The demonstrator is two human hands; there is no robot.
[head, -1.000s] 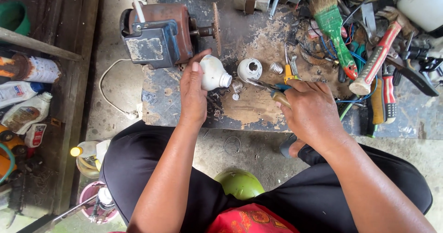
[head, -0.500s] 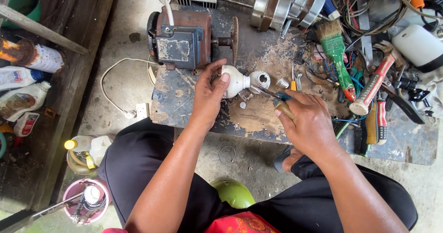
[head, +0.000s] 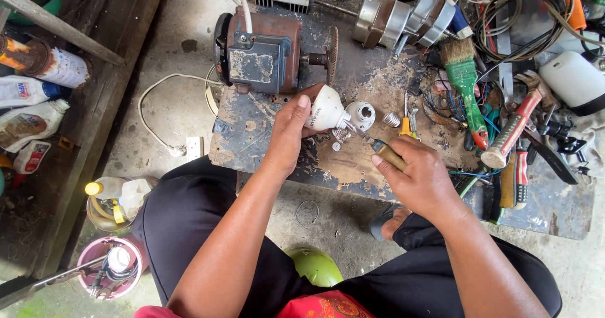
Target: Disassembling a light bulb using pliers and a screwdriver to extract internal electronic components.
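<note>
Over the messy desk [head: 265, 138] in the head view, we've got our left hand [head: 290, 135] wrapped around a white bulb housing [head: 328, 111], propped just in front of the rusty motor [head: 265, 53]. Our right hand [head: 419, 179] grips a screwdriver [head: 378, 149], tip poking at the housing's base, beside the green brush [head: 465, 81].

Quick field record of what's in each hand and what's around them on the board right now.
left hand: grips white lamp housing, tilted on the board
right hand: holds screwdriver, tip at the housing's open end
beside housing: white round cap, small spring
behind: rusty electric motor
right side: green-handled brush, red-handled hammer
surface: worn work board
</note>
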